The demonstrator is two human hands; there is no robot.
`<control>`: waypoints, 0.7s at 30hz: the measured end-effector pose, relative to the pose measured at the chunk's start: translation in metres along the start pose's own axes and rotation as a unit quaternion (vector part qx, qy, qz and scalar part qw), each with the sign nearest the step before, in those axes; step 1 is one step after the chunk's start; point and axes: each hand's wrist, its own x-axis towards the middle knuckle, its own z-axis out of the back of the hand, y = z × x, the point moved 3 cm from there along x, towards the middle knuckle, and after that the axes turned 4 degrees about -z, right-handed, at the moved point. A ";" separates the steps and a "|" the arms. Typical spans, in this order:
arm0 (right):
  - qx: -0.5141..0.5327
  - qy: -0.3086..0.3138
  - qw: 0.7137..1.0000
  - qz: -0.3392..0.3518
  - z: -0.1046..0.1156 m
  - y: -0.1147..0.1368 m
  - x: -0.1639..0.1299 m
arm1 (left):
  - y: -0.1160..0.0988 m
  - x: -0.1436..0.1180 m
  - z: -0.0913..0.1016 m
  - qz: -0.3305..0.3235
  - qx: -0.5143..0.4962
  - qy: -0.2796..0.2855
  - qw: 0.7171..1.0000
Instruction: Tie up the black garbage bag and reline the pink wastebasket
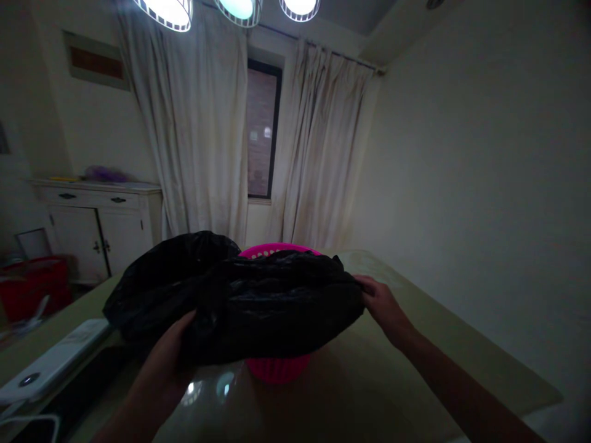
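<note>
Hands: left (168, 357), right (381, 304) gripping black bag (258, 301) edges over pink basket (277, 369); table (392, 381) beyond.

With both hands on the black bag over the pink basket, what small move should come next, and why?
Probably pull the bag's edges apart and down over the basket's rim. The left hand grips its near edge and the right hand its far-right edge, while the bag lies bunched across the top, with rim showing behind it.
</note>
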 end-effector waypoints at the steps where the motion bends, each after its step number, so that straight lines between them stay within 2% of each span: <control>1: 0.031 0.024 0.999 -0.021 -0.006 -0.004 0.002 | 0.000 0.006 -0.008 0.002 0.014 0.002 1.000; 3: 0.100 0.032 0.994 -0.033 -0.014 -0.003 0.004 | -0.001 0.021 -0.020 -0.023 0.053 0.022 0.998; 5: 0.151 -0.015 0.988 -0.022 -0.016 0.004 0.006 | -0.006 0.037 -0.027 -0.096 0.101 0.072 0.988; 7: 0.164 -0.082 0.983 -0.015 -0.016 0.008 0.010 | -0.010 0.052 -0.032 -0.186 0.153 0.123 0.963; 9: 0.165 -0.113 0.979 -0.041 -0.023 0.002 0.019 | -0.010 0.064 -0.039 -0.250 0.188 0.155 0.937; 12: 0.168 -0.109 0.971 -0.130 -0.044 -0.022 0.035 | -0.002 0.076 -0.055 -0.262 0.203 0.167 0.928; 13: 0.170 -0.102 0.971 -0.138 -0.052 -0.030 0.039 | 0.001 0.078 -0.062 -0.269 0.203 0.167 0.927; 15: 0.169 -0.085 0.977 -0.095 -0.068 -0.039 0.046 | 0.006 0.081 -0.072 -0.301 0.198 0.162 0.919; 18: 0.148 -0.078 0.986 0.012 -0.083 -0.036 0.048 | 0.013 0.083 -0.080 -0.362 0.196 0.167 0.896; 21: 0.133 -0.102 0.985 0.036 -0.088 -0.030 0.043 | 0.020 0.087 -0.078 -0.388 0.185 0.179 0.885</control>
